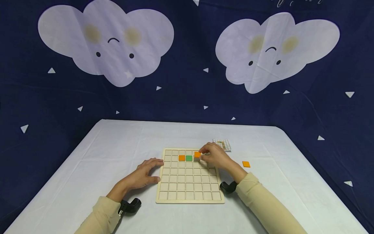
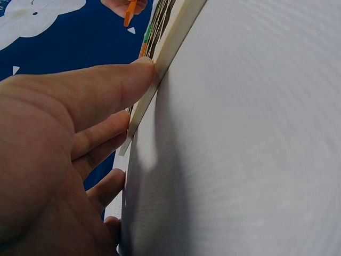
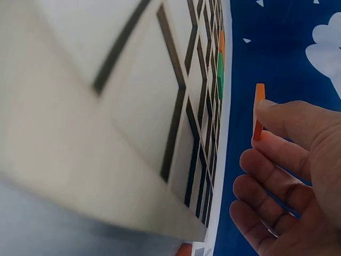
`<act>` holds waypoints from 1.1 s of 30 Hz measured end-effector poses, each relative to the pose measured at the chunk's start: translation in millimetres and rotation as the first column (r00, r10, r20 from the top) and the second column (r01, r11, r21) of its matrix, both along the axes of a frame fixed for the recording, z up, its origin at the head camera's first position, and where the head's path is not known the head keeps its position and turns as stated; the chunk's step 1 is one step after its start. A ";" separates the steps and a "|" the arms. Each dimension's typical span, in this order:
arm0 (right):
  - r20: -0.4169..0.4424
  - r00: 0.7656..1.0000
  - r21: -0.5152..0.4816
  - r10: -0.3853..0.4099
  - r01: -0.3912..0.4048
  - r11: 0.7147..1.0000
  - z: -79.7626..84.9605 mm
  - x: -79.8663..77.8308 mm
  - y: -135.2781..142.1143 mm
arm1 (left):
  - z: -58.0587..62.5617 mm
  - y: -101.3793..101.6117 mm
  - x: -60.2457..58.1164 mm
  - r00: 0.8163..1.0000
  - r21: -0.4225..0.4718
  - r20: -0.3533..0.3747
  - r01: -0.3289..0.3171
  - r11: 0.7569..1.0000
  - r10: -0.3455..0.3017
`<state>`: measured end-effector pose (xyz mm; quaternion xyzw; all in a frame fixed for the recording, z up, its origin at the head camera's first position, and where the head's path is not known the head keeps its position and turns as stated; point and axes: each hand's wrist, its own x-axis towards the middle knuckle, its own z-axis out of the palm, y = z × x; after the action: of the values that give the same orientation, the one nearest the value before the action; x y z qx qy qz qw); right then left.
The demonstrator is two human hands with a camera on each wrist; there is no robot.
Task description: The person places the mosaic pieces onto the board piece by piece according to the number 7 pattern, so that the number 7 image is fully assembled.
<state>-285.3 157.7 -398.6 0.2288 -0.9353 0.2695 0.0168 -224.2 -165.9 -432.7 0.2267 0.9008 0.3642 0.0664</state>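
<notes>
A person sits or stands at a worktop (image 1: pixel 187 217) spread with white cloth, a wooden grid board (image 1: pixel 190 178) lying flat between the two hands. The right hand (image 1: pixel 215 155) has a narrow grip: its thumb and index finger pinch the held orange tile (image 1: pixel 197 154), a thin square, while the other fingers curl loosely below. That tile is raised clear of the board, over its far part, just right of the green tile (image 1: pixel 189 158). The green tile sits in a cell of the second row from the far edge, and the seated orange tile (image 1: pixel 181 158) fills the neighbouring cell on its left.

The left hand (image 1: pixel 142 174) has a wide, relaxed grip, with thumb and index finger spread apart and their tips touching the board's left edge.

On the worktop to the right of the board lies the loose orange tile (image 1: pixel 246 164). A stack of printed grid cards (image 1: pixel 222 145) rests near the far right corner, partly behind the right hand. Both sleeves (image 1: pixel 263 203) are beige. Behind everything hangs a navy backdrop (image 1: pixel 193 94) with pale clouds (image 1: pixel 112 70) and small white triangles.
</notes>
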 end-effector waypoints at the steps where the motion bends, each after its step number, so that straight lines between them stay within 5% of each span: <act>1: -0.002 1.000 -0.001 0.004 -0.004 1.000 -0.4 -0.9 -0.3 | -0.1 -0.1 -0.1 1.000 -0.001 0.001 -0.001 1.000 0.001; 8: -0.073 0.995 -0.002 0.062 -0.062 0.998 -3.5 -5.1 -3.0 | -0.1 0.0 -0.3 1.000 0.004 0.000 -0.001 1.000 0.001; 16: 0.020 0.999 0.033 0.031 -0.032 0.999 -6.5 -10.2 -5.5 | -0.4 0.6 -0.1 1.000 0.004 -0.013 0.005 1.000 -0.004; 33: 0.035 0.999 0.087 0.022 -0.025 0.996 -9.3 -11.8 -8.2 | -1.4 -0.6 -0.9 1.000 0.003 -0.004 -0.006 1.000 0.006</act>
<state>-297.1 149.5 -407.9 0.2357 -0.9436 0.2322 -0.0124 -225.1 -166.5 -434.1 0.2249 0.9011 0.3653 0.0633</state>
